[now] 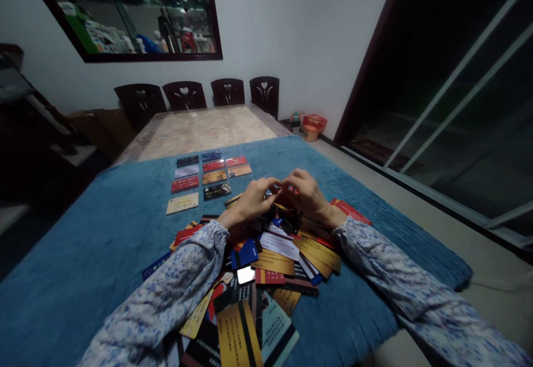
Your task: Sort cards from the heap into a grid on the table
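Note:
Both hands meet over the far part of a loose pile of cards [272, 261]. My left hand [256, 197] has its fingers bent inward and closed, with their tips near the other hand. My right hand [306, 192] is also curled, its fingertips beside those of the left. Whatever lies between the fingers, perhaps a reddish card, is too hidden to make out. Beyond my left hand, cards lie in short columns, among them a cream card [182, 204], a black card [217, 191] and a red card [185, 184].
A blue cloth [125, 217] covers the near part of the table [200, 128]. Several dark chairs [227, 92] stand at its far end. A red card [352, 211] lies beyond my right wrist. Glass shelves are set in the wall.

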Demonstrator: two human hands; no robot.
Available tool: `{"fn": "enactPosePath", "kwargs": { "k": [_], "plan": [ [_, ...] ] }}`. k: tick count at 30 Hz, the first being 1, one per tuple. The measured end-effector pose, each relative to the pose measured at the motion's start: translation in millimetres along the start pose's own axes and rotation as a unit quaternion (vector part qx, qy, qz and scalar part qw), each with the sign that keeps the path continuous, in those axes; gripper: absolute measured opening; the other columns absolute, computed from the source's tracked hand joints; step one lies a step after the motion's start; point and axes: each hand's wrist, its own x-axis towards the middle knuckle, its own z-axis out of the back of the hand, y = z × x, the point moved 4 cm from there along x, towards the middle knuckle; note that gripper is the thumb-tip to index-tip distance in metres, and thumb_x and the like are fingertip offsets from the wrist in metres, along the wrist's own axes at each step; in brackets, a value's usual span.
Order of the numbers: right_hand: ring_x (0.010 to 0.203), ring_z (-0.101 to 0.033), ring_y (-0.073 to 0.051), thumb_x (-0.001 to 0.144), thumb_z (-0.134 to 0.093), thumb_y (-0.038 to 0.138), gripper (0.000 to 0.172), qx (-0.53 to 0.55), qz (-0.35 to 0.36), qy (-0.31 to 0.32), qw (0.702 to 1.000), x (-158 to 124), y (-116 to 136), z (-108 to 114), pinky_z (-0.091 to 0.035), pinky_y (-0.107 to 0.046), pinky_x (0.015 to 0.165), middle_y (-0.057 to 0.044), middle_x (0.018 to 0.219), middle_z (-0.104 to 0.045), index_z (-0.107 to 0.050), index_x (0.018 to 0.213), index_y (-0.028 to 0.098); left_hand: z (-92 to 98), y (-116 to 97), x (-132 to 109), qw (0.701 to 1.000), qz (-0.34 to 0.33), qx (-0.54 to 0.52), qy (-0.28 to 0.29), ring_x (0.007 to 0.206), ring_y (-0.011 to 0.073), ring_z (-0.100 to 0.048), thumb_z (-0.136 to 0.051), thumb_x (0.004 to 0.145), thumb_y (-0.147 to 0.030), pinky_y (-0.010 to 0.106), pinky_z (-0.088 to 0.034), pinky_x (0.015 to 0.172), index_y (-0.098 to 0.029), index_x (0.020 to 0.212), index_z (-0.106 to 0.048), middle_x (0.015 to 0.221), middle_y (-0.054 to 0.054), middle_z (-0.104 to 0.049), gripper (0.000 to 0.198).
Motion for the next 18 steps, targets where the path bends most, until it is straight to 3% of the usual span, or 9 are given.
{"fn": "enactPosePath", "kwargs": {
  "k": [9, 18],
  "plan": [
    [0.078, -0.049, -0.02, 0.103, -0.04, 0.036, 0.034, -0.03, 0.056, 0.047, 0.997, -4, 6, -2, -0.038, -0.033, 0.075, -0.007, 0.081, -0.061, -0.066, 0.093, 0.017, 2.8, 9, -1, 0.995, 0.069, 0.047, 0.054, 0.072, 0.0143, -0.064, -0.062, 0.077, -0.009, 0.022, -0.046, 0.067, -0.014, 0.082, -0.072, 0.079, 0.002, -0.073, 0.012],
    [0.083, -0.05, -0.023, 0.098, -0.051, 0.03, 0.021, -0.067, 0.025, 0.126, 0.989, -20, -10, -3, -0.035, -0.036, 0.076, -0.009, 0.086, -0.066, -0.065, 0.104, 0.015, 11.8, 20, -1, 0.992, 0.094, 0.034, 0.074, 0.071, 0.0145, -0.063, -0.059, 0.074, -0.01, 0.022, -0.045, 0.066, -0.013, 0.082, -0.072, 0.077, 0.001, -0.072, 0.015]
  ]
}}
